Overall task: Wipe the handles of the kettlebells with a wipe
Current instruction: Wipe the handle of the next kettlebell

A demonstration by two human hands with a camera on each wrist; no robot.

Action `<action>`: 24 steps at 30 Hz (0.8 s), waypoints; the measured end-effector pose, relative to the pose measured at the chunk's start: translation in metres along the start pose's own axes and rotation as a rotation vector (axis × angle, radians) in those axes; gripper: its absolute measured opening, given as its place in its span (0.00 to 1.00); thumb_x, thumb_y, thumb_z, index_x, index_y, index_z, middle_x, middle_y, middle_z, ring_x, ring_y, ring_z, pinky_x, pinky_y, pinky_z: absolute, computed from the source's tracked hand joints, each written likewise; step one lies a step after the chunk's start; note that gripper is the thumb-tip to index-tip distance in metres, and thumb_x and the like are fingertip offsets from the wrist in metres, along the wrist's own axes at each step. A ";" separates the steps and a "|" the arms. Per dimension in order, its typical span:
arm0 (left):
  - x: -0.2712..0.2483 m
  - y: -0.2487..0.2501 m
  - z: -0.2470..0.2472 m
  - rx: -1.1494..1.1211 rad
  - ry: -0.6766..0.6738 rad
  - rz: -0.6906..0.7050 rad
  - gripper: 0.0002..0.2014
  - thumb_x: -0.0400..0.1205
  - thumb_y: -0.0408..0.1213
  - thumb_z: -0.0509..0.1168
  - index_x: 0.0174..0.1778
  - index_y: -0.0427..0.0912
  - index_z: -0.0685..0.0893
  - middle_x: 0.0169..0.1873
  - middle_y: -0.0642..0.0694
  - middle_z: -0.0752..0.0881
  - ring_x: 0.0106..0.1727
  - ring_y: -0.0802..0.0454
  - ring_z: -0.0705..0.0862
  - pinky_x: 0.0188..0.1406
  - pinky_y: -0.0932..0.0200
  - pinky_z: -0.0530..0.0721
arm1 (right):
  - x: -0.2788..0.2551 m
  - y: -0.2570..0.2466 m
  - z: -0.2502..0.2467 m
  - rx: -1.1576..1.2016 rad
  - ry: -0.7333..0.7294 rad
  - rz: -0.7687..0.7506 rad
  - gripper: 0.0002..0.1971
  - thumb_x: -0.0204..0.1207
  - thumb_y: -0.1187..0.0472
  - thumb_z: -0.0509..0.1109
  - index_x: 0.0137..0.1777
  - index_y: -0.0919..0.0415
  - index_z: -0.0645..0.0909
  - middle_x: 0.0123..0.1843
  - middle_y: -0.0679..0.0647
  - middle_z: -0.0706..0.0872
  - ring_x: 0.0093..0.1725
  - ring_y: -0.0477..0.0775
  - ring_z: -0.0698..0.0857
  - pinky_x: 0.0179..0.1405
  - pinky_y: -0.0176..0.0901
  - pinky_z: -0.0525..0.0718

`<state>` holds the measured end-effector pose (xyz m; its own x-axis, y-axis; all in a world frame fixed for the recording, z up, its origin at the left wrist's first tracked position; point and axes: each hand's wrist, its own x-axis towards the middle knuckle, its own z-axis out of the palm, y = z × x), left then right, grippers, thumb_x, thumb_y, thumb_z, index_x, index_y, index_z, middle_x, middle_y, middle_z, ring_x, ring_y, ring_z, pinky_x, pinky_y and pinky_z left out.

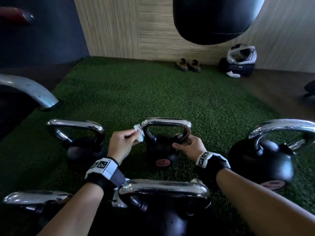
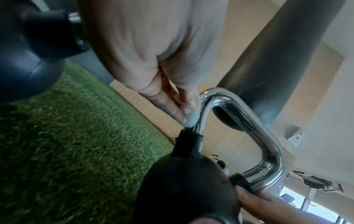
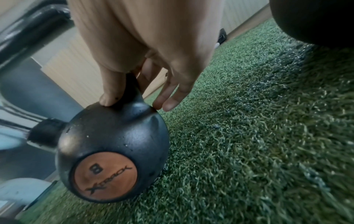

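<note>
Left arm: reaches forward from the lower left, wrist strapped with a tagged band, the left hand (image 1: 121, 143) raised to the left upright of the handle.
Left grip: fingers and thumb closed together, pinching a small white wipe (image 1: 139, 134); the wrist view shows the wipe (image 2: 191, 115) pressed flat against the chrome upright just above its black collar.
Right arm: comes in from the lower right, also banded at the wrist, the right hand (image 1: 189, 147) lowered to the foot of the handle's right side.
Right grip: curled round the right upright where it meets the ball; in the right wrist view the thumb (image 3: 109, 94) lies on the black neck and touches the ball, while the other fingers (image 3: 168, 97) reach down past it on the far side.
Centre kettlebell (image 1: 162, 149): sits between the two grips on the green turf (image 1: 153, 96); black ball, chrome handle (image 1: 167, 122) arching above both hands, a round reddish badge marked 8 (image 3: 105, 175) facing the person.
Left of the wipe grip: another kettlebell (image 1: 81, 147), near, its handle untouched.
Right of the steadying grip: a larger kettlebell (image 1: 262, 160), apart from the hand.
Nearer than both grips: one kettlebell (image 1: 163, 201) between the forearms, and a further handle (image 1: 34, 199) at the lower left.
Beyond the grips: a pair of shoes (image 1: 187, 64) and a helmet on a dark bag (image 1: 238, 62) by the wall, well apart; a black punch bag (image 1: 213, 19) hangs above.
</note>
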<state>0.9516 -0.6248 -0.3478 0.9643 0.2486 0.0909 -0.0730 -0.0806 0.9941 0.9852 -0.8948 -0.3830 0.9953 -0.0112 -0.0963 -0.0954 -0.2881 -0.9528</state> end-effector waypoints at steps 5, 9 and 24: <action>-0.008 -0.010 0.007 -0.013 -0.080 -0.063 0.05 0.81 0.31 0.76 0.41 0.42 0.96 0.40 0.42 0.95 0.47 0.48 0.93 0.44 0.64 0.91 | -0.002 -0.003 -0.002 -0.040 -0.004 -0.007 0.20 0.56 0.50 0.90 0.48 0.49 0.91 0.50 0.47 0.96 0.54 0.50 0.93 0.67 0.60 0.87; -0.006 -0.009 0.009 0.092 -0.036 -0.026 0.07 0.80 0.37 0.78 0.38 0.39 0.96 0.36 0.42 0.95 0.46 0.44 0.95 0.52 0.50 0.93 | 0.003 0.000 -0.011 -0.161 -0.014 0.037 0.29 0.39 0.43 0.88 0.45 0.46 0.93 0.45 0.46 0.96 0.50 0.51 0.94 0.62 0.59 0.90; 0.059 0.036 0.084 0.516 -0.270 -0.038 0.07 0.83 0.38 0.74 0.53 0.43 0.96 0.43 0.43 0.95 0.29 0.59 0.84 0.26 0.79 0.75 | -0.041 -0.053 -0.015 -0.577 -0.231 -0.086 0.14 0.76 0.70 0.74 0.48 0.50 0.95 0.41 0.42 0.94 0.39 0.34 0.88 0.39 0.24 0.81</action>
<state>1.0268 -0.6937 -0.3114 0.9995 0.0108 -0.0303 0.0313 -0.5532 0.8325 0.9500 -0.8931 -0.3238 0.9634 0.2242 -0.1472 0.0740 -0.7497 -0.6576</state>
